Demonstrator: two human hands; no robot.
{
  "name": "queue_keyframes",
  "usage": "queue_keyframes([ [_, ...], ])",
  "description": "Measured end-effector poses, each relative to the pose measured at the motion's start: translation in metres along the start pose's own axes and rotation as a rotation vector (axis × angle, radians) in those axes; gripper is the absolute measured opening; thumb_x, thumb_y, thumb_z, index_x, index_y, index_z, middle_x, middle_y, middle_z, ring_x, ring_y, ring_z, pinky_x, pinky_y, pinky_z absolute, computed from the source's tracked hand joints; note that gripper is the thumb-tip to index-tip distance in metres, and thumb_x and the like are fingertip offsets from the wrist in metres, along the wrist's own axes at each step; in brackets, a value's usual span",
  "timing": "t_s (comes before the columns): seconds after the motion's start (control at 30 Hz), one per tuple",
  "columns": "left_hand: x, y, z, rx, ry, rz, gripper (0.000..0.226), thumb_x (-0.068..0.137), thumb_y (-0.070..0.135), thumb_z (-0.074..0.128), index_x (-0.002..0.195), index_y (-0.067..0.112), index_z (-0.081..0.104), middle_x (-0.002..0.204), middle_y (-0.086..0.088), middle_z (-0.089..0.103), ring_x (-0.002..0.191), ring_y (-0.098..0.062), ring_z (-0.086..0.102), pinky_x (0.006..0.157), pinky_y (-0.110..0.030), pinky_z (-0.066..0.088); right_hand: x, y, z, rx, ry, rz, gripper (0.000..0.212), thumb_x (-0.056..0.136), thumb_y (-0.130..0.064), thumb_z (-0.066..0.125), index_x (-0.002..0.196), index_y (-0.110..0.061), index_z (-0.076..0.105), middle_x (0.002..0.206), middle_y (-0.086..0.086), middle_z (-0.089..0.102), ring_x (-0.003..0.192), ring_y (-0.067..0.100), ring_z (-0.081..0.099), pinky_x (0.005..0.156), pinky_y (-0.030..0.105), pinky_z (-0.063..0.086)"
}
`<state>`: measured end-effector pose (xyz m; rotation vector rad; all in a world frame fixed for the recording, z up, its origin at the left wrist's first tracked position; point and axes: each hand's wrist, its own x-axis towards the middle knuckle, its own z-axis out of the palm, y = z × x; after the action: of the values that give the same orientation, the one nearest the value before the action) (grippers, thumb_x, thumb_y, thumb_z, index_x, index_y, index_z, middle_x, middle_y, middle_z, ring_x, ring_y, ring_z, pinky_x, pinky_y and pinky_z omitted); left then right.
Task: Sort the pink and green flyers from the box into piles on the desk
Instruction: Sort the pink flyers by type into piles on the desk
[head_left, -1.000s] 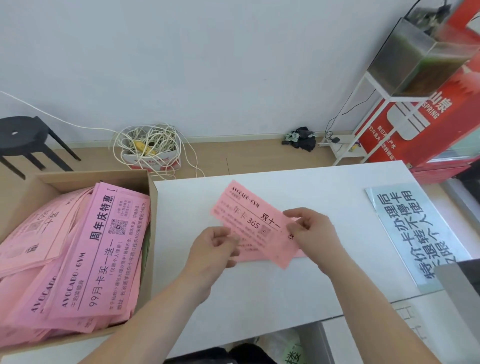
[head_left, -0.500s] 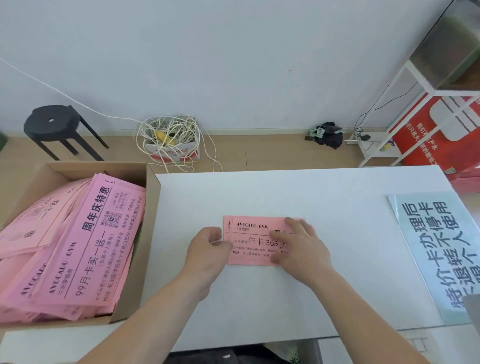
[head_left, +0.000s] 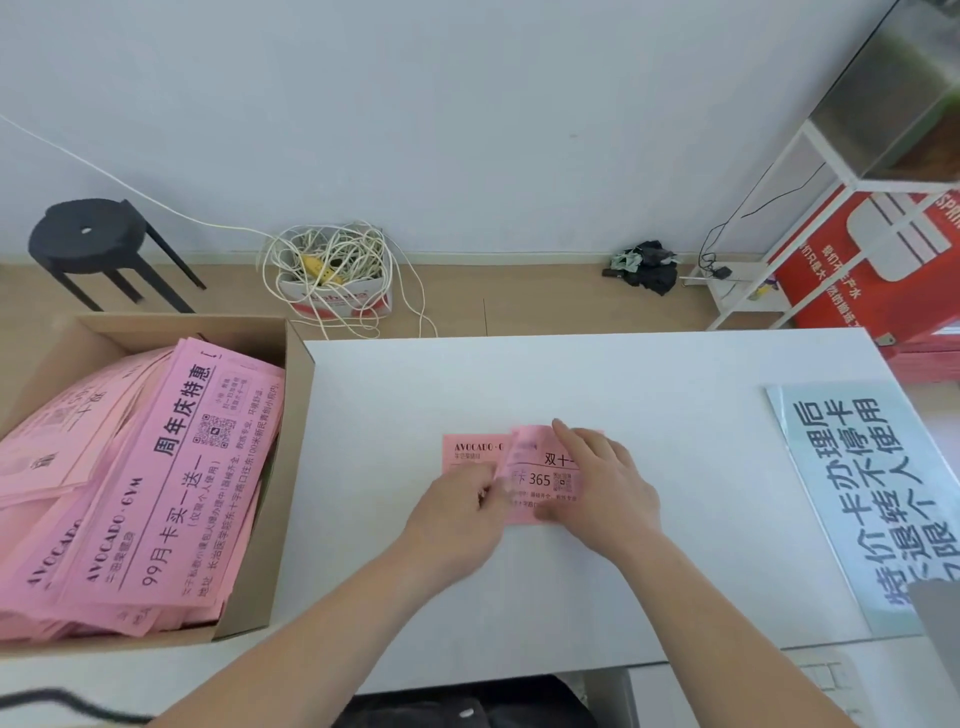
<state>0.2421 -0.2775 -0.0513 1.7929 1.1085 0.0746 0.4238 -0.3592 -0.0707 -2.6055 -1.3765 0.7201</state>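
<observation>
Head view:
- A white desk (head_left: 675, 395) fills the middle of the picture, and two pink flyers are seen on it, one over the other, near its centre.
- The lower pink flyer (head_left: 470, 451) lies flat on the desk; only its left part, printed "AVOCADO", is uncovered.
- The upper pink flyer (head_left: 540, 479) is laid on top of it, shifted to the right, and its left edge is curled up off the sheet below.
- That raised edge is pinched by the left hand (head_left: 457, 506); its grip is narrow, thumb and fingers closed on the paper.
- The right part of the upper pink flyer is pressed down by the right hand (head_left: 608, 483); its fingers are held straight and spread flat, so no grip is closed round anything.
- A cardboard box (head_left: 260, 545) stands against the desk's left edge, and a slanted stack of pink flyers (head_left: 171, 483) is held inside it.
- A pale blue sign (head_left: 857, 493) with large dark characters lies on the desk's right side, well apart from the hands.
- On the floor behind, a black stool (head_left: 88, 239), a tangle of white cable (head_left: 332, 265), a dark cloth (head_left: 649, 262) and a white rack (head_left: 779, 208) in front of a red carton (head_left: 872, 260) are seen by the wall.
</observation>
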Motion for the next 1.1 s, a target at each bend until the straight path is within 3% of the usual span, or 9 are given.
queue_keyframes([
  [0.07, -0.015, -0.006, 0.009, 0.073, -0.053, 0.125, 0.034, 0.108, 0.029, 0.045, 0.074, 0.028, 0.044, 0.084, 0.008, 0.049, 0.074, -0.014, 0.047, 0.064, -0.025, 0.035, 0.001, -0.001, 0.0, -0.005, -0.001, -0.012, 0.105, 0.076, -0.056, 0.082, 0.158, -0.051, 0.017, 0.15, -0.03, 0.03, 0.148, 0.007, 0.019, 0.091, 0.033, 0.048],
  [0.17, -0.017, -0.02, 0.018, 0.143, 0.009, 0.211, 0.031, 0.107, 0.029, 0.046, 0.076, 0.031, 0.046, 0.083, 0.011, 0.049, 0.078, -0.014, 0.048, 0.069, -0.031, 0.039, 0.002, -0.002, 0.0, 0.002, -0.006, -0.011, 0.104, 0.075, -0.055, 0.083, 0.157, -0.05, 0.021, 0.148, -0.028, 0.032, 0.146, 0.008, 0.021, 0.088, 0.032, 0.047],
  [0.4, 0.005, -0.026, 0.016, -0.028, 0.174, 0.049, 0.048, 0.091, 0.032, 0.072, 0.052, 0.019, 0.046, 0.049, 0.008, 0.04, 0.052, -0.015, 0.037, 0.052, -0.033, 0.028, 0.006, -0.003, 0.001, -0.038, -0.036, 0.006, 0.104, 0.074, -0.054, 0.084, 0.156, -0.053, 0.019, 0.146, -0.025, 0.031, 0.144, 0.01, 0.023, 0.084, 0.033, 0.047],
  [0.5, 0.014, -0.032, 0.01, -0.323, 0.25, -0.131, 0.048, 0.08, 0.029, 0.085, 0.049, 0.021, 0.05, 0.046, 0.013, 0.04, 0.047, -0.012, 0.034, 0.051, -0.028, 0.026, 0.01, -0.006, 0.0, -0.063, -0.072, 0.012, 0.097, 0.074, -0.053, 0.084, 0.152, -0.055, 0.026, 0.142, -0.02, 0.031, 0.14, 0.012, 0.025, 0.08, 0.032, 0.044],
  [0.6, 0.021, -0.036, 0.005, -0.373, 0.274, -0.191, 0.049, 0.076, 0.027, 0.09, 0.054, 0.019, 0.047, 0.047, 0.015, 0.042, 0.046, -0.012, 0.036, 0.051, -0.027, 0.029, 0.014, -0.008, -0.001, -0.074, -0.095, 0.027, 0.095, 0.074, -0.052, 0.084, 0.151, -0.053, 0.029, 0.141, -0.017, 0.03, 0.137, 0.015, 0.026, 0.081, 0.033, 0.045],
  [0.77, 0.018, -0.038, 0.0, -0.275, 0.235, -0.109, 0.046, 0.098, 0.029, 0.064, 0.061, 0.013, 0.042, 0.054, 0.012, 0.034, 0.053, -0.013, 0.029, 0.054, -0.03, 0.023, 0.015, -0.008, 0.001, -0.055, -0.093, 0.038, 0.091, 0.073, -0.048, 0.086, 0.149, -0.05, 0.035, 0.137, -0.019, 0.031, 0.134, 0.013, 0.027, 0.084, 0.032, 0.045],
  [0.83, 0.016, -0.045, -0.005, -0.312, 0.16, -0.115, 0.039, 0.103, 0.027, 0.053, 0.071, 0.004, 0.051, 0.064, 0.006, 0.043, 0.06, -0.014, 0.033, 0.06, -0.03, 0.025, 0.014, -0.008, 0.001, -0.051, -0.082, 0.043, 0.094, 0.073, -0.048, 0.087, 0.15, -0.05, 0.033, 0.138, -0.019, 0.031, 0.135, 0.013, 0.027, 0.085, 0.033, 0.047],
  [0.97, 0.017, -0.043, -0.013, -0.352, 0.11, -0.144, 0.041, 0.091, 0.034, 0.056, 0.072, -0.002, 0.059, 0.068, 0.0, 0.047, 0.065, -0.015, 0.037, 0.064, -0.031, 0.025, 0.014, -0.009, -0.001, -0.068, -0.094, 0.036, 0.103, 0.074, -0.049, 0.085, 0.155, -0.052, 0.021, 0.144, -0.019, 0.029, 0.138, 0.014, 0.025, 0.082, 0.033, 0.045],
  [1.1, 0.015, -0.023, -0.01, -0.354, 0.147, -0.116, 0.028, 0.082, 0.012, 0.068, 0.056, 0.005, 0.061, 0.054, 0.004, 0.05, 0.053, -0.015, 0.038, 0.055, -0.028, 0.031, 0.012, -0.008, 0.0, -0.077, -0.088, 0.044, 0.103, 0.075, -0.053, 0.083, 0.156, -0.052, 0.02, 0.146, -0.019, 0.027, 0.14, 0.012, 0.024, 0.083, 0.033, 0.048],
])
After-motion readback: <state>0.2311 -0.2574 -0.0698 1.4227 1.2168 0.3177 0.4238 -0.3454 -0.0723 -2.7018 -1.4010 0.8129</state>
